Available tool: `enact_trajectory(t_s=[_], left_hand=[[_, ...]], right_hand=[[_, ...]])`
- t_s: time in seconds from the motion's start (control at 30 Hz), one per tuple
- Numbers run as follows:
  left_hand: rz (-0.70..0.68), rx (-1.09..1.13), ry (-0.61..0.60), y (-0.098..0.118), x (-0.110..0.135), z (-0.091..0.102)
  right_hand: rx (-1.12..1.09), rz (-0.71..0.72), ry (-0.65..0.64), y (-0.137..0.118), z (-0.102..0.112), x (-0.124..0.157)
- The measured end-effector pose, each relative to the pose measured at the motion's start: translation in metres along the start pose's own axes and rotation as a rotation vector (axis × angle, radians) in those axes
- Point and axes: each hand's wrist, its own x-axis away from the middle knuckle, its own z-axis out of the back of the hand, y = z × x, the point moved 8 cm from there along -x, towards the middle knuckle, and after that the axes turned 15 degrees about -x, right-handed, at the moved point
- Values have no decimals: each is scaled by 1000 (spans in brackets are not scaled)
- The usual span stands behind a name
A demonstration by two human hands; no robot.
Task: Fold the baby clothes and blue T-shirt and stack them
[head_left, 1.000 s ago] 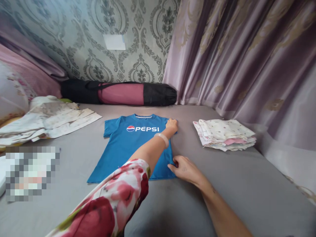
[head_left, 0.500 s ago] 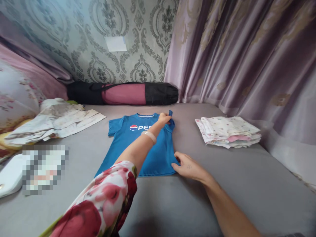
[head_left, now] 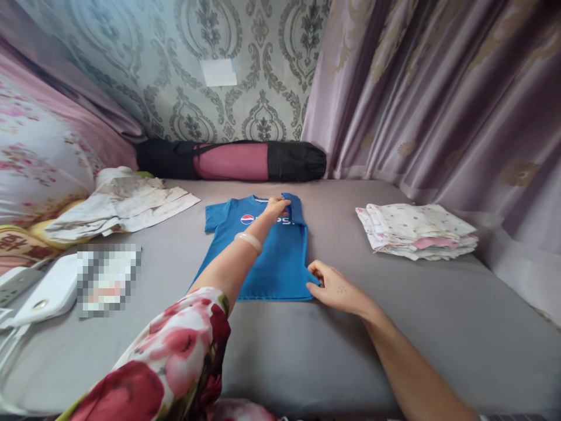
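Observation:
A blue T-shirt (head_left: 272,263) with a round logo and white letters lies front up on the grey sheet, its collar pointing away from me. My left hand (head_left: 279,206) reaches across it and pinches the right sleeve, which is turned inward near the shoulder. Part of the lettering is hidden behind my left arm, which wears a pale bangle (head_left: 249,241). At the shirt's lower right corner, my right hand (head_left: 333,286) grips the hem between thumb and fingers.
Folded patterned cloths (head_left: 416,231) are stacked at the right. Crumpled white cloth (head_left: 123,204) lies at the left, by a floral pillow (head_left: 39,146). Nearer are a white device (head_left: 55,289) and a power strip (head_left: 17,283). A black and pink roll bag (head_left: 232,161) lies along the wall.
My left hand has drawn the right sleeve inward, toward the collar, folding that edge over. My right hand keeps hold of the lower corner. The view has shifted slightly left.

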Motion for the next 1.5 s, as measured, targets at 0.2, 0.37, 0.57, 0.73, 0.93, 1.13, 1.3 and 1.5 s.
enact_trajectory(t_s=[0.2,0.37,0.57,0.73,0.93,1.13,1.3,1.5], left_hand=[[24,-5,35,-18,-2,18],[13,-53,71,-27,1,30],[-167,-180,116,-33,8,34],[-489,-433,194,-24,17,26],[-582,-564,198,-23,21,19],[-637,-639,241,-19,24,21],[-662,-693,262,-20,26,20],[-631,-712,302,-23,23,21]], right_hand=[[-32,38,-64,-9,-11,2],[-43,96,-203,-19,-25,6],[-13,214,30,-15,-7,-9],[358,231,150,-2,-7,-36],[545,99,73,14,-13,-78],[607,60,129,21,2,-121],[614,37,160,21,15,-153],[578,-10,205,24,35,-191]])
